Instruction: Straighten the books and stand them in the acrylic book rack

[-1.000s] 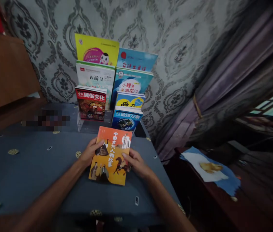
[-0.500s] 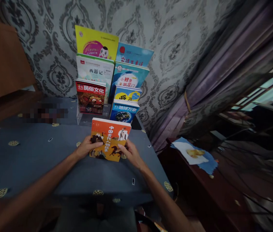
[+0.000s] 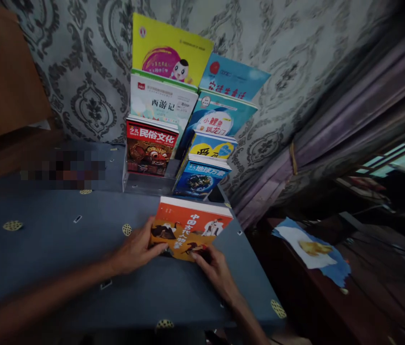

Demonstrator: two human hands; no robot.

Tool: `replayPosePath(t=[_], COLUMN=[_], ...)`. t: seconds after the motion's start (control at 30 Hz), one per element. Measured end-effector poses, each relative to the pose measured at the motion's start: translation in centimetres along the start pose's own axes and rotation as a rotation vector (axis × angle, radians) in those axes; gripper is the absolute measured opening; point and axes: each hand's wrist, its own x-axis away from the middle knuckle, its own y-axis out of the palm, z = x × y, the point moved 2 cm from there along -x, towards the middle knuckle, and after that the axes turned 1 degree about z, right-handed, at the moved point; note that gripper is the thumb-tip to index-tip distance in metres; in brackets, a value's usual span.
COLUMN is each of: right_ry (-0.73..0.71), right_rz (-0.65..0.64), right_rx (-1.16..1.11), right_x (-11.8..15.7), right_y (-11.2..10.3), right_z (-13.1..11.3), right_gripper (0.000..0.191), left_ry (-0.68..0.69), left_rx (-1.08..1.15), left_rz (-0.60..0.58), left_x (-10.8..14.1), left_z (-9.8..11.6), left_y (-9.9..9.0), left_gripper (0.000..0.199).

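Note:
An orange book [image 3: 183, 230] with a white title and painted figures is held between both hands above the table, its cover facing me. My left hand [image 3: 136, 249] grips its left edge, thumb on the cover. At its lower right, my right hand [image 3: 217, 270] holds on with the thumb over the front. Behind it stands a clear tiered rack [image 3: 148, 184] with a red book [image 3: 152, 148], a white book [image 3: 163, 100], a yellow book [image 3: 170, 50] and several blue ones, among them a blue globe book [image 3: 200, 179] at the front right.
The rack stands on a table with a dark patterned cloth [image 3: 59, 249], against a patterned wall [image 3: 91, 103]. Brown cardboard [image 3: 8, 72] is at the left. A purple curtain [image 3: 317, 134] hangs at the right, above a dark red surface [image 3: 317, 287] with a blue cloth.
My view has come closer and shifted, so the rack and books look larger. The orange book is still in both hands, and now sits lower and further right in view, more tilted.

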Motion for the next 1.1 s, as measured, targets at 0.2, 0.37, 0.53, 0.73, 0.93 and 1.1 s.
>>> replayPosePath(t=[0.2,0.37,0.53,0.73,0.93,1.1], right_ry=[0.059,0.032,0.047,0.002,-0.101,-0.157], right_rz=[0.045,0.119,0.199,0.132,0.003,-0.045], right_rx=[0.073,0.123,0.188,0.217,0.182,0.201], right_x=[-0.6,-0.6,0.6,0.0,-2.4,-3.7], right_y=[-0.6,-1.4,-1.9,-1.7,-1.0,-1.0], right_z=[-1.9,-2.4,-1.1,-1.8,-3.5,-3.5], right_gripper=[0.041,0.041,0.041,0.044,0.038,0.040], left_ry=[0.029,0.042,0.060,0.083,0.123,0.116], left_rx=[-0.111,-0.134,-0.135,-0.223,-0.426,-0.568], left_rz=[0.009,0.002,0.007,0.053,0.142,0.130], left_x=[-0.4,-0.2,0.5,1.1,0.4,-0.4], left_z=[1.0,0.9,1.0,1.0,1.4,1.6], left_y=[-0.7,-0.8,-0.9,-0.9,-1.1,-0.8], left_gripper=[0.036,0.031,0.032,0.033,0.034,0.031])
